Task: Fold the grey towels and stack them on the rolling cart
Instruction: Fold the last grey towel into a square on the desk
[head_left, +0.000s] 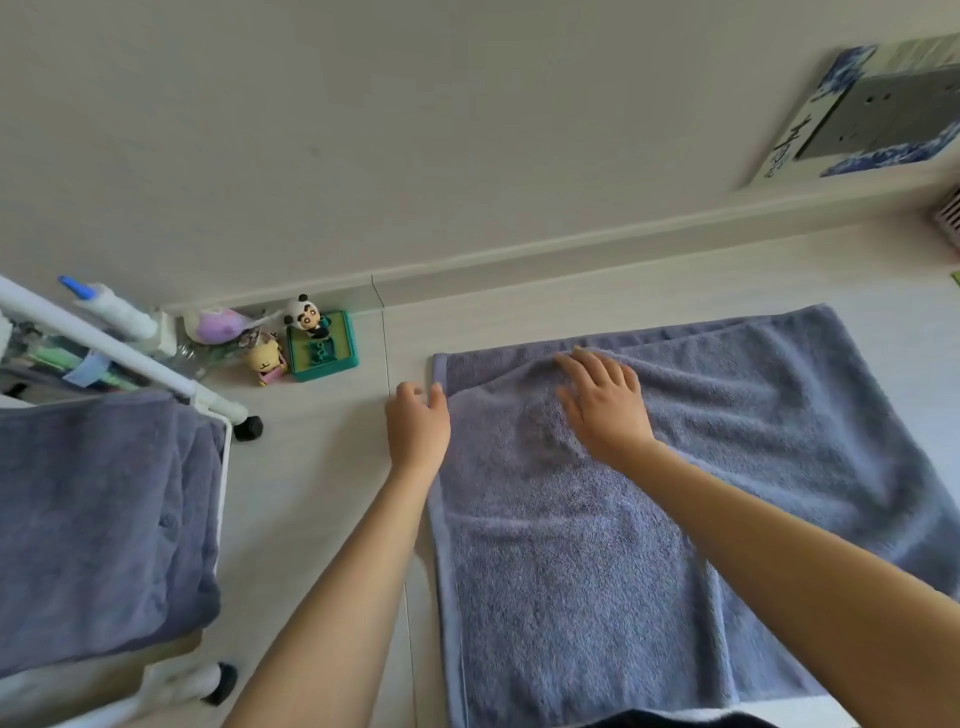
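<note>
Head cam: we've got the towel (649, 519) spread on the floor (322, 467), already doubled over once by the looks of it. Our right hand (605, 410) lies flat on top, fingers straight, probably smoothing wrinkles so the next fold comes out neat. Our left hand (418, 426) sits at the left edge near the far corner; can't tell if its grip has actually closed on the hem. Folded towels (98, 519) already sit on the cart (221, 519) on the left.

One grey towel (649, 519) lies folded over on the floor, a bit rumpled; folded towels (98, 519) sit stacked on the white rolling cart (224, 467).
</note>
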